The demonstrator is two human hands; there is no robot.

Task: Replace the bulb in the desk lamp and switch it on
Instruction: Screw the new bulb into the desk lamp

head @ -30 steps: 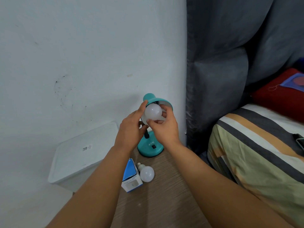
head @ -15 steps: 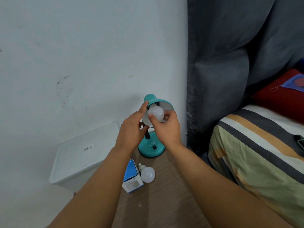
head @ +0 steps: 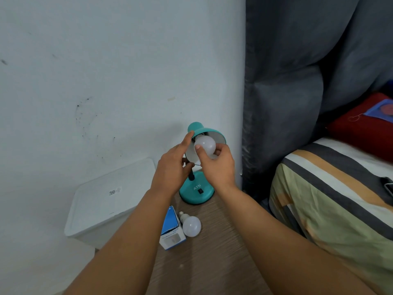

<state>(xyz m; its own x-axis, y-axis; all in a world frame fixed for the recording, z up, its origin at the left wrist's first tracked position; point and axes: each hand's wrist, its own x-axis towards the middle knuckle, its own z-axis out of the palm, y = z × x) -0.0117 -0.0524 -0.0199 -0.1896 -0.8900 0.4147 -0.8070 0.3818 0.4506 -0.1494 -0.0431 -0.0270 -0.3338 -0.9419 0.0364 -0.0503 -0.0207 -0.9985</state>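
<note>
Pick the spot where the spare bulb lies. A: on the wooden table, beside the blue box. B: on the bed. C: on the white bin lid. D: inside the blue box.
A: the spare bulb lies on the wooden table, right beside the blue box.

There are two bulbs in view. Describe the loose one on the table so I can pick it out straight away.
Start at the teal lamp standing on the wooden table by the white wall. In front of its round base lies a blue and white box, and the loose bulb lies against the box's right side. Unlike the bulb in the right hand's fingers up at the shade, nothing holds it.
</note>
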